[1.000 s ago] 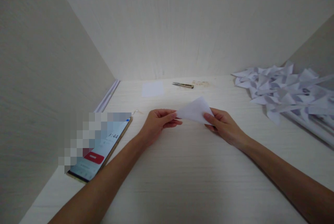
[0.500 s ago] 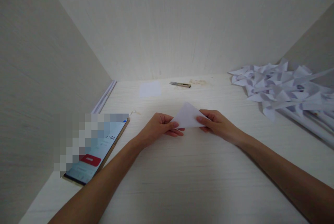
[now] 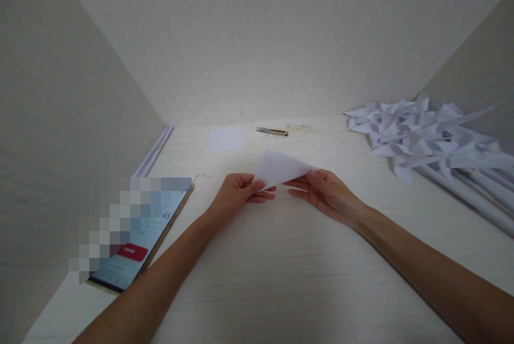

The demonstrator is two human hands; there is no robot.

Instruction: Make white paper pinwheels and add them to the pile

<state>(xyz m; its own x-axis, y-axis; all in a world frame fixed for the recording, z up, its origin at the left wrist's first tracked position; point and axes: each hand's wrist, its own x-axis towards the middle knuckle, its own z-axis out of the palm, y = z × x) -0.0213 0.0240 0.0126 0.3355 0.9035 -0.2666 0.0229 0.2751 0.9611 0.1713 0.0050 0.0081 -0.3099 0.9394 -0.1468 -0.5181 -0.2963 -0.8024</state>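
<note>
1. A white paper triangle [image 3: 279, 167] was held up just above the table [image 3: 281, 280], between the two hands.
2. The left hand [image 3: 236, 194] pinched the paper's near left corner, with the thumb on top and the fingers curled under it.
3. The right hand [image 3: 327, 194] held the right tip of the paper with its fingertips, and its other fingers were stretched out below the paper.
4. A phone [image 3: 136, 242] lay near the left arm.
5. Small scissors [image 3: 273, 131] and a flat paper square [image 3: 225, 139] lay farther back by the wall.
6. A pile of paper pinwheels [image 3: 421, 135] lay well off to the right.
</note>
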